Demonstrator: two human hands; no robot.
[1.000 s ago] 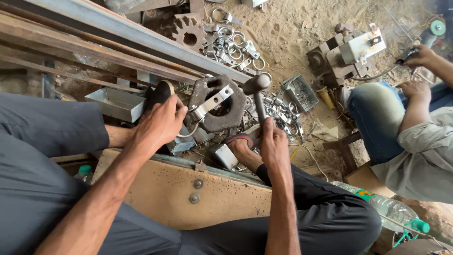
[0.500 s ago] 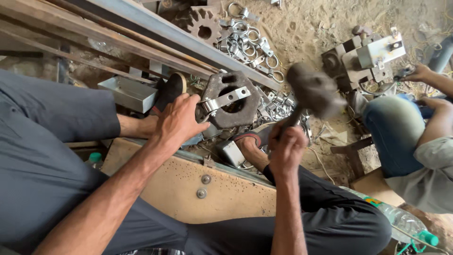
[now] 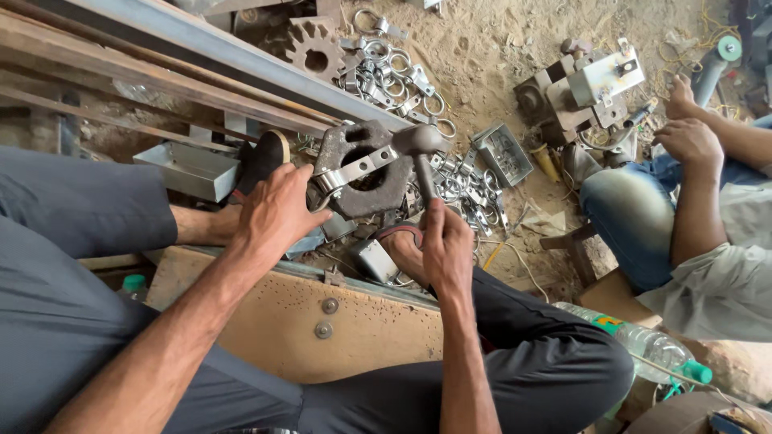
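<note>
So the hammer (image 3: 420, 157) is standing nearly straight up and down in the head view, handle running from the right hand (image 3: 447, 245) up and a touch left to the head, which sits right at the upper right edge of the dark iron block (image 3: 366, 169). The hammer head itself lies crosswise, more or less left to right, and it looks like it's touching the end of the bright metal strap (image 3: 354, 170). That strap lies diagonally across the block, low end at the left, high end at the right toward the hammer, crossing over the block's big middle hole. The right hand is clenched tight around the lower part of the handle, knuckles up. The left hand (image 3: 277, 213) is resting at the left side of the block with fingers loosely curled, fingertips about at the low end of the strap; can't really tell if it's pinching the strap or just pressing on it. The block sits on the sandy floor between the person's feet, just below a long steel beam (image 3: 209, 52). Beyond it there's a pile of shiny metal clamps (image 3: 394, 76) and a rusty gear (image 3: 314, 48). Another person's hand (image 3: 690, 141) is working off to the right, well apart.
</note>
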